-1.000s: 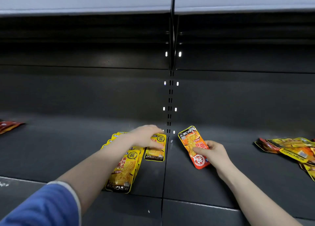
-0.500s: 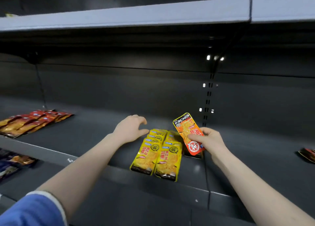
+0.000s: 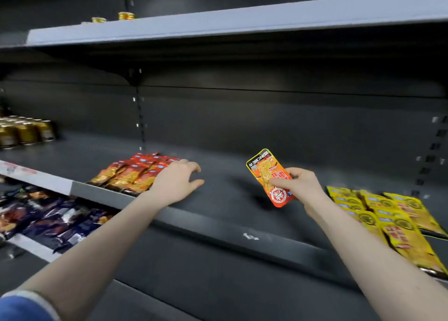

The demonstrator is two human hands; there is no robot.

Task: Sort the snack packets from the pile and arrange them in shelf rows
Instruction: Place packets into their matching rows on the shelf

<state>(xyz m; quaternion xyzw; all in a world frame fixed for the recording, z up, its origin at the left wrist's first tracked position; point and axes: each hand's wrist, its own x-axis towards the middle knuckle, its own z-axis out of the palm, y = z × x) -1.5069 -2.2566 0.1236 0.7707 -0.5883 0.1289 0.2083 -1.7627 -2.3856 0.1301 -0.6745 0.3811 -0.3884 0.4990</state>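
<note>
My right hand grips an orange snack packet by its lower end and holds it tilted above the dark shelf. My left hand hovers over the shelf with fingers spread and nothing in it, just right of a row of red-orange packets. Rows of yellow packets lie on the shelf to the right of my right hand.
Dark blue and black packets fill the lower shelf at left. Gold cans stand at the far left of the middle shelf, and two more sit on the grey upper shelf. Bare shelf lies between the red and yellow rows.
The view has swung left, so the yellow rows now lie at the right and the red row is near. My left hand left the yellow packets. My right hand carried the orange packet leftward.
</note>
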